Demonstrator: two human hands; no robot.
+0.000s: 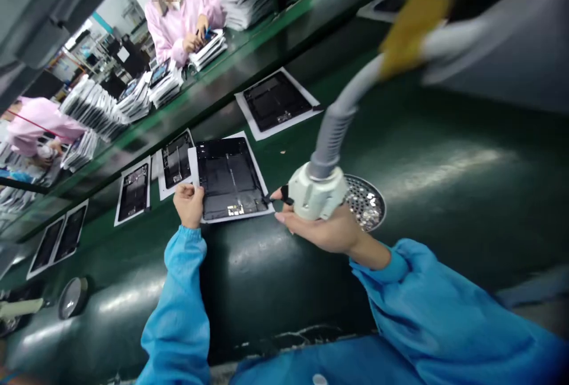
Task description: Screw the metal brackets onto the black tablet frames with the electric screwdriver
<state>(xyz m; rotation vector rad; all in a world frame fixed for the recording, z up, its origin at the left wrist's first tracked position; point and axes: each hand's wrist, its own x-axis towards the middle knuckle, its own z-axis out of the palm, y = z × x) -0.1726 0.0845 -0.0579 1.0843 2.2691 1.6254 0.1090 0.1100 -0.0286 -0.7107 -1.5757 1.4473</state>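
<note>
A black tablet housing point(227, 176) lies on a white sheet on the green belt in front of me. My left hand point(189, 204) pinches the sheet's near left corner, fingers closed on it. My right hand point(326, 231) is wrapped round a white electric screwdriver point(316, 192) whose dark tip points at the housing's near right corner. A grey hose point(340, 118) rises from the tool toward the upper right. Both my sleeves are blue.
A round metal dish of screws point(367, 201) sits just right of the tool. More housings on white sheets point(275, 100) point(133, 189) lie along the belt. Across it, a person in pink point(182, 14) works beside stacks of trays; another pink sleeve point(40, 124) shows at far left.
</note>
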